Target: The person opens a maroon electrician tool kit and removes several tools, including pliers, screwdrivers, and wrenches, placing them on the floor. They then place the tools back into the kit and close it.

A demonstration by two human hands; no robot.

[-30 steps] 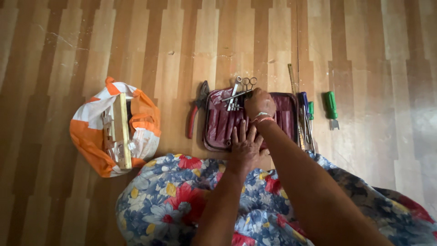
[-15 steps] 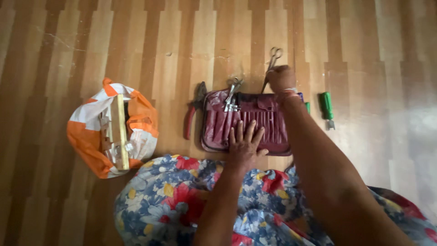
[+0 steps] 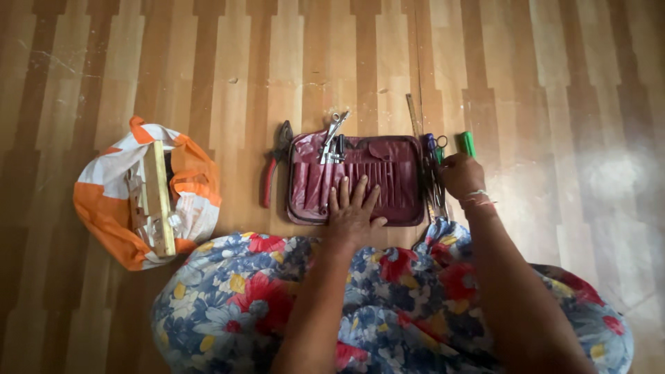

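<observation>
Left hand [image 3: 352, 211] flat on pouch [image 3: 388, 179], wooden floor [image 3: 554, 104].

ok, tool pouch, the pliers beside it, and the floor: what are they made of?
Pouch: maroon, looks like faux leather or vinyl; slight sheen, stitched slots. The left hand rests on it. Pliers: dark metal head, red handles, probably plastic or rubber grips. Floor: wood-look planks in mixed tones, glossy; laminate or vinyl, can't tell which.

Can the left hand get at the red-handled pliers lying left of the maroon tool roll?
Probably yes: the left hand lies flat on the maroon tool roll, and bare floor surrounds the red-handled pliers.
</observation>
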